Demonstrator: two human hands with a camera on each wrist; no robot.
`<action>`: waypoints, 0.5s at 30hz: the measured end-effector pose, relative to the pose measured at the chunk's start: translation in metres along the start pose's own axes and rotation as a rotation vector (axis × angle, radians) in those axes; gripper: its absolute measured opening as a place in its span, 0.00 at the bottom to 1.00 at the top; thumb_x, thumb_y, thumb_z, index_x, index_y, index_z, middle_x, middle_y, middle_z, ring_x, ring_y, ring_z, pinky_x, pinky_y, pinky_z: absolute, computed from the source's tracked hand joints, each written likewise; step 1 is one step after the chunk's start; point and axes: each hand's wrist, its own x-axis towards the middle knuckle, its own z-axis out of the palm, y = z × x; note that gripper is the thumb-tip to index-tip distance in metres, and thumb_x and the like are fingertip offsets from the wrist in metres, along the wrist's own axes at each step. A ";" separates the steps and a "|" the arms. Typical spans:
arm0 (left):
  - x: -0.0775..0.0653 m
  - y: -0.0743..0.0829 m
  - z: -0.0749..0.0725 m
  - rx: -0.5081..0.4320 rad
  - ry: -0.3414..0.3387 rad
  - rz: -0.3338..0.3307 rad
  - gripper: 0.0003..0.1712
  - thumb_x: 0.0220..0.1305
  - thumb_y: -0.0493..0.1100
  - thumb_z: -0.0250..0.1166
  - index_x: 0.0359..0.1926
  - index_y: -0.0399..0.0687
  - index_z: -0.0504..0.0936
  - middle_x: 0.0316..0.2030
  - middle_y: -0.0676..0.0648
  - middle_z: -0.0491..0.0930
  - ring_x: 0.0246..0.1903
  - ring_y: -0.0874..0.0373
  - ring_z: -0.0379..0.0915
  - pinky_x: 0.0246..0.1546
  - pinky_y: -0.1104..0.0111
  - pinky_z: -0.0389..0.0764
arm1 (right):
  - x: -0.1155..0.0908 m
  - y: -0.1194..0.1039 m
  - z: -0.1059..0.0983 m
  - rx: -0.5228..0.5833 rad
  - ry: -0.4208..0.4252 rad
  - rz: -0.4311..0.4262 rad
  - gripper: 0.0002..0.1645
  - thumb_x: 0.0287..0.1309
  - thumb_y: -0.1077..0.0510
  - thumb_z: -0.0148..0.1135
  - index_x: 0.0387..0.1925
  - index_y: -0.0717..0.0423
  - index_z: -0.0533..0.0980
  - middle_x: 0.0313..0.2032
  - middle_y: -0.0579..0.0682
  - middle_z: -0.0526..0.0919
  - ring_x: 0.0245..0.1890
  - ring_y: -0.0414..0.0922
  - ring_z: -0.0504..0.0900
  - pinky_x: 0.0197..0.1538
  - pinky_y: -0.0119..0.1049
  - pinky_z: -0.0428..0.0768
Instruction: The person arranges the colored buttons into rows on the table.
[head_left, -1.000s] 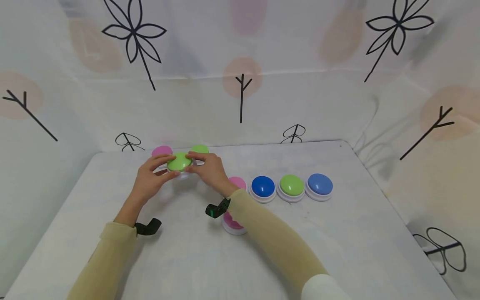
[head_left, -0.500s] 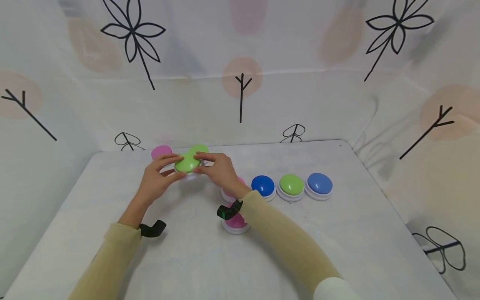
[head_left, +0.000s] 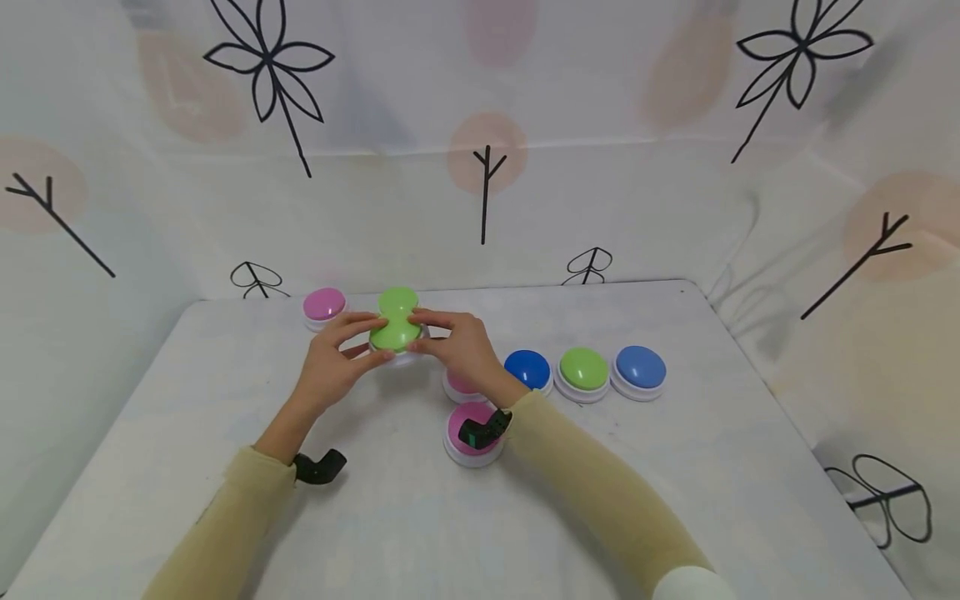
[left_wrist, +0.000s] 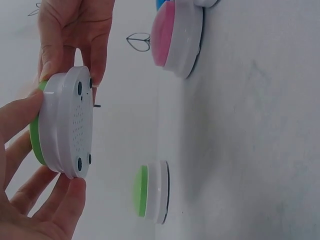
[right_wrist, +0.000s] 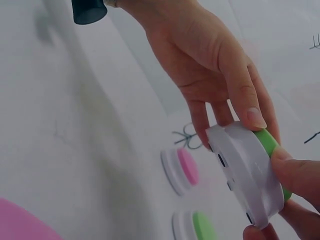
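Between my two hands a green-topped push button [head_left: 395, 335] with a white base is held up above the table. My left hand [head_left: 327, 371] pinches its left side, thumb below and fingers at the top. My right hand [head_left: 471, 354] pinches the right side. The white underside [left_wrist: 79, 125] shows small holes and dark feet in the left wrist view. Just behind in the head view, a second green button [head_left: 397, 298] stands on the table, partly covered by the held one. A pink button [head_left: 324, 304] stands at the back left.
Under my right forearm are two pink buttons [head_left: 461, 387], both partly covered. A dark blue button [head_left: 527, 369], a green one [head_left: 584, 369] and a lighter blue one [head_left: 640, 367] stand in a row to the right. A patterned cloth [head_left: 390, 217] hangs behind the white table [head_left: 375, 517].
Both hands have carried the green button rightwards and slightly nearer. The back-left pink button is now uncovered, while the near pink ones are differently covered by my right arm.
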 end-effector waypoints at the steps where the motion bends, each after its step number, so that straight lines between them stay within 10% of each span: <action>1: 0.000 0.001 0.002 0.003 0.000 0.001 0.27 0.53 0.42 0.71 0.55 0.41 0.78 0.56 0.43 0.70 0.56 0.47 0.65 0.50 0.52 0.75 | -0.001 0.001 -0.001 0.009 0.000 -0.003 0.23 0.48 0.49 0.70 0.50 0.38 0.80 0.55 0.33 0.75 0.58 0.40 0.72 0.47 0.30 0.79; 15: -0.004 0.007 0.021 -0.044 -0.043 0.024 0.25 0.53 0.40 0.71 0.53 0.42 0.79 0.54 0.44 0.71 0.56 0.48 0.66 0.49 0.52 0.76 | -0.022 0.013 -0.016 0.045 0.009 0.013 0.22 0.48 0.51 0.71 0.49 0.39 0.81 0.55 0.34 0.76 0.59 0.40 0.71 0.48 0.32 0.78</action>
